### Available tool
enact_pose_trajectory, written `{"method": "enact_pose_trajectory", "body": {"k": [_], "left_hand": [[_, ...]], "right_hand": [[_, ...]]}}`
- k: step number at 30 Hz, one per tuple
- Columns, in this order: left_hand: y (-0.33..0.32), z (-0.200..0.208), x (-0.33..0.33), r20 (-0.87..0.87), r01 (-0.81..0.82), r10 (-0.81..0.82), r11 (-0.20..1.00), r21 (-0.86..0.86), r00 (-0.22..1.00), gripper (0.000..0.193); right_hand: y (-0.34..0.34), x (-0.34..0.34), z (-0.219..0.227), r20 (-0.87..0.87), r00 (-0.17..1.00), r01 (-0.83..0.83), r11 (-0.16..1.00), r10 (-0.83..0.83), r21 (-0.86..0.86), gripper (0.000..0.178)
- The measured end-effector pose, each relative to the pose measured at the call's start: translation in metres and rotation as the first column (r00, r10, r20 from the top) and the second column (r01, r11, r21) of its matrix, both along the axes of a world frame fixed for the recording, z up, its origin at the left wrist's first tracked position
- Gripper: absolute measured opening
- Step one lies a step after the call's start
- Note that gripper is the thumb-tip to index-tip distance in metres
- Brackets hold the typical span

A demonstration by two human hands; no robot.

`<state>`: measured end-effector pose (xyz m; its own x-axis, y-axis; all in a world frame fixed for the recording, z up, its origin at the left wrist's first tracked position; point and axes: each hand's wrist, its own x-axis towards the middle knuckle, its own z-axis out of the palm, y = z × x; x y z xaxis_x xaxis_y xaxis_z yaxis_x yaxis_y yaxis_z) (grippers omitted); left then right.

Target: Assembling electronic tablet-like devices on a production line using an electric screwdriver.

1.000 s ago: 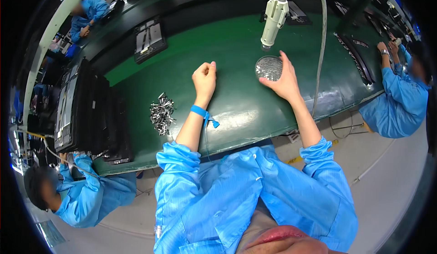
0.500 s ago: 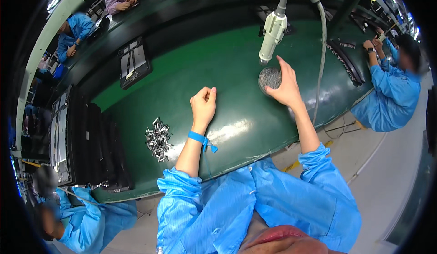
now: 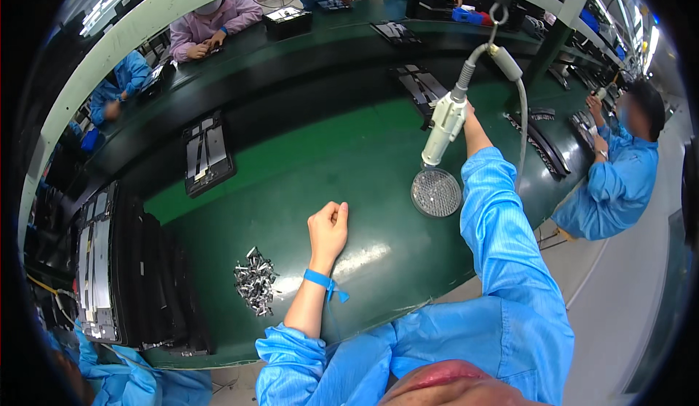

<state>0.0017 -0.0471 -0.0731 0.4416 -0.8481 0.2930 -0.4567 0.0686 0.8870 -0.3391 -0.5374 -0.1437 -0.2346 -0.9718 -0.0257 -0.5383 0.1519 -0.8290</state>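
Observation:
My left hand, a blue band at its wrist, is closed above the green mat; whatever its curled fingers may hold is hidden. To its left lies a heap of small metal-and-black parts. My right arm stretches far forward, and my right hand is mostly hidden behind a hanging white electric screwdriver. Close to that hand is a flat tablet-like device on the dark strip; whether they touch cannot be seen. Under the screwdriver's tip sits a round clear dish of tiny screws.
A stack of dark device housings stands at the left table edge. Another open device lies at the far left. Curved black strips lie on the right, near a co-worker in blue. The screwdriver's cable hangs down.
My right hand has left the screw dish and reached forward behind the screwdriver. The view has tilted up, showing more of the far side. My left hand stays closed.

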Motion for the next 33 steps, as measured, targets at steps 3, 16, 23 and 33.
{"method": "enact_pose_trajectory", "body": {"k": [3, 16, 23, 33], "left_hand": [[0.001, 0.002, 0.005, 0.011, -0.007, 0.007, 1.000, 0.019, 1.000, 0.032], [0.012, 0.003, 0.009, 0.059, -0.047, 0.044, 0.998, 0.043, 0.997, 0.029], [0.005, -0.016, 0.018, -0.229, 0.005, -0.007, 1.000, -0.010, 0.973, 0.028], [0.010, -0.015, 0.017, -0.836, 0.132, -0.288, 0.958, -0.256, 0.468, 0.072]], "right_hand": [[-0.035, 0.000, -0.012, -0.265, 0.948, -0.189, 0.982, 0.179, -0.013, 0.090], [0.083, 0.103, 0.057, 0.517, 0.798, -0.378, 0.925, 0.308, 0.033, 0.021], [0.184, 0.140, 0.075, 0.814, 0.306, -0.341, 0.855, 0.493, -0.390, 0.011], [0.388, 0.146, 0.084, 0.681, 0.568, -0.454, 0.866, 0.463, -0.211, 0.022]]}}
